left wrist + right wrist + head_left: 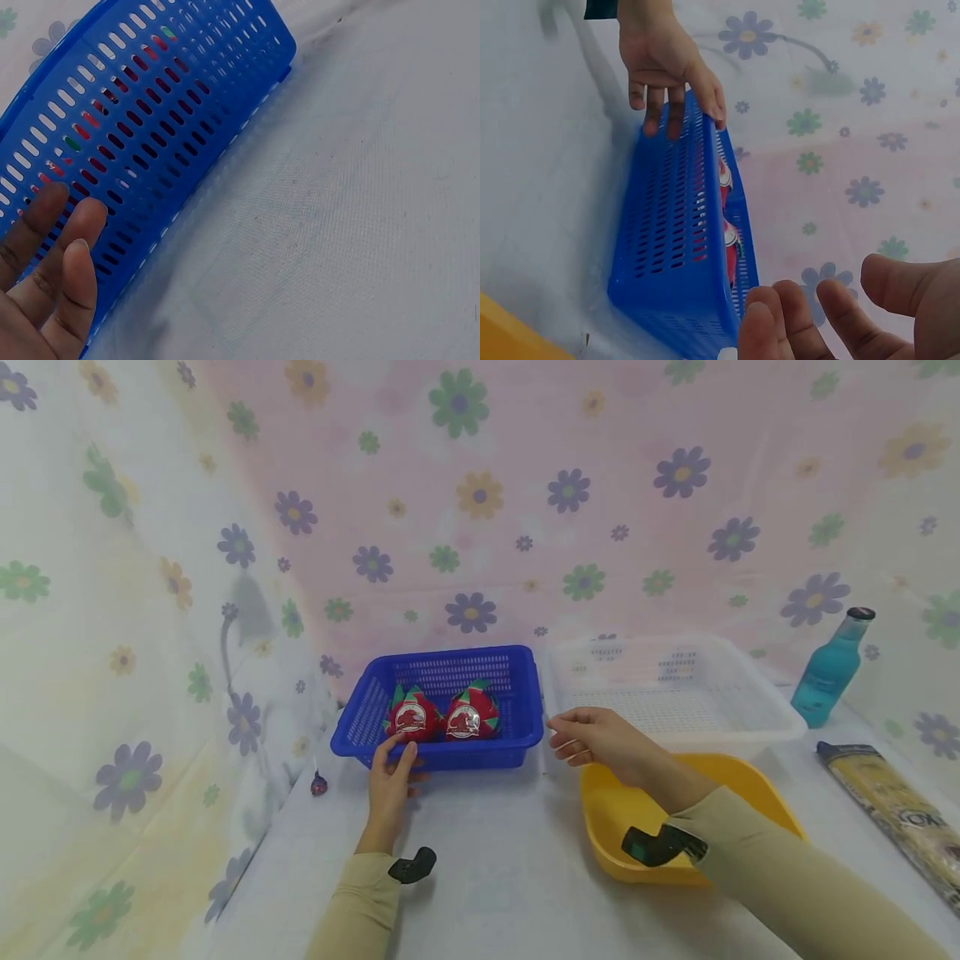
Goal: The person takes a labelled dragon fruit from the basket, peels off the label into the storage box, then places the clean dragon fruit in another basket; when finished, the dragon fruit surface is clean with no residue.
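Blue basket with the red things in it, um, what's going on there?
A person's left grip is at the near rim of the blue basket, in which two red bundles lie. The right grip, holding nothing, hovers beside the basket's right end. In the head view, the right sleeve partly covers a yellow basin.

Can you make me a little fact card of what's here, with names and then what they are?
Left hand: at the front rim of the blue basket, near its left end
Right hand: near the basket's right end, nothing seen in it
Inside blue basket: two red-and-green bundles with round labels, side by side
Beside blue basket: white basket, to its right
Under right arm: yellow basin
Far right: bottle of blue liquid, dark cap on; long yellowish packet lying nearer
Far left: small dark wrapped thing
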A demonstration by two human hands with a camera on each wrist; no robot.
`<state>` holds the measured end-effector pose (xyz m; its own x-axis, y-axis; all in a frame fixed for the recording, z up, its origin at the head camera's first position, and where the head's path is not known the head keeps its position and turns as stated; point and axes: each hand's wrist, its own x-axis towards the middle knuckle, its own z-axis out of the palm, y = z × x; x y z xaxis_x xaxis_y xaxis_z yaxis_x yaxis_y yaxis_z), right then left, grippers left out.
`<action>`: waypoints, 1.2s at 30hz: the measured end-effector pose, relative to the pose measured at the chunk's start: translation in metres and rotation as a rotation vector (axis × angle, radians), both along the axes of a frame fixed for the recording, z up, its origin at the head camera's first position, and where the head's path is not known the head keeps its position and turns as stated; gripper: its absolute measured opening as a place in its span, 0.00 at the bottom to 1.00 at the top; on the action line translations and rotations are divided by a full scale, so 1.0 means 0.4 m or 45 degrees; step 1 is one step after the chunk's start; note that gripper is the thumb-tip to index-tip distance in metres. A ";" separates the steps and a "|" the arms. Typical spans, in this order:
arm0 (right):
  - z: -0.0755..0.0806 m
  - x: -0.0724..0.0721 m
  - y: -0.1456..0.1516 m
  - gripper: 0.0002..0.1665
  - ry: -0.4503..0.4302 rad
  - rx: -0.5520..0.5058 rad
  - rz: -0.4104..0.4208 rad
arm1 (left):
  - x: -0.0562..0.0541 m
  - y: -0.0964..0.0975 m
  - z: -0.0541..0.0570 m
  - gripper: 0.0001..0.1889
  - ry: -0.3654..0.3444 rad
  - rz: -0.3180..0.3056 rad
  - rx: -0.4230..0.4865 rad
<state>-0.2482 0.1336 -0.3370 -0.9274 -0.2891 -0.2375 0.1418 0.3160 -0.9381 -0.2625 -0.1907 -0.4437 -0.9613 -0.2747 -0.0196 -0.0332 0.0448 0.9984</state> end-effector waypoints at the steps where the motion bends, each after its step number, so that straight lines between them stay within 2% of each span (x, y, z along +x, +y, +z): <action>1: 0.003 -0.008 -0.008 0.31 0.008 0.004 0.006 | -0.002 0.000 0.000 0.28 0.000 -0.002 0.003; 6: 0.013 -0.040 -0.061 0.27 0.052 0.028 0.027 | -0.001 0.002 -0.001 0.27 0.009 0.003 0.010; 14: 0.006 -0.102 -0.141 0.25 0.207 0.273 -0.011 | 0.000 -0.013 -0.010 0.26 -0.004 0.002 0.024; 20: 0.000 -0.144 -0.168 0.25 0.283 0.292 -0.001 | -0.003 -0.002 -0.006 0.28 -0.001 0.000 0.014; 27: -0.018 -0.169 -0.204 0.23 0.223 0.326 -0.043 | 0.001 0.001 -0.005 0.29 0.016 0.008 -0.008; 36: -0.011 -0.193 -0.231 0.28 0.131 0.331 -0.057 | -0.003 0.006 -0.006 0.26 0.044 0.032 -0.002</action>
